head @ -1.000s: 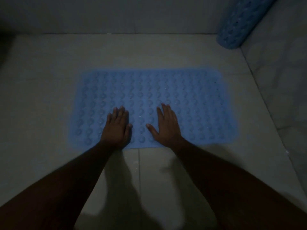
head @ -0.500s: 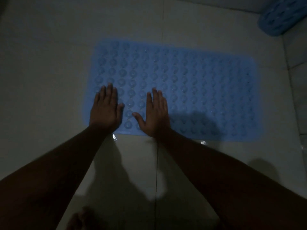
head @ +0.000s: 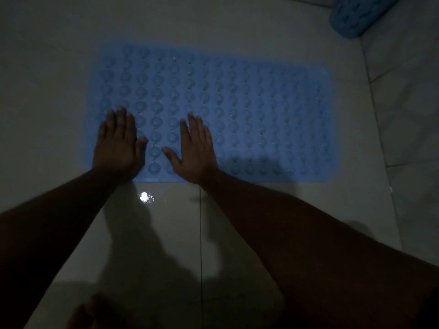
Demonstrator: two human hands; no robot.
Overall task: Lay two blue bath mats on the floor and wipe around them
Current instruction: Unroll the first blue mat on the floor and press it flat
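A blue bath mat (head: 249,110) with rows of round bumps lies flat on the pale tiled floor (head: 166,233). My left hand (head: 118,146) rests palm down on the mat's near left corner, fingers together. My right hand (head: 194,150) presses flat on the mat's near edge just to the right, thumb spread out. Neither hand holds anything. A second blue mat (head: 356,15), rolled up, stands in the far right corner, partly cut off by the frame.
The room is dim. A tiled wall (head: 408,115) rises along the right side. A wet shiny spot (head: 144,197) glints on the floor just in front of the mat. My foot (head: 83,314) shows at the bottom left.
Both hands have slid leftward along the mat's near edge toward its left corner. The view has tilted down and closer, so the rolled mat sits nearer the top right.
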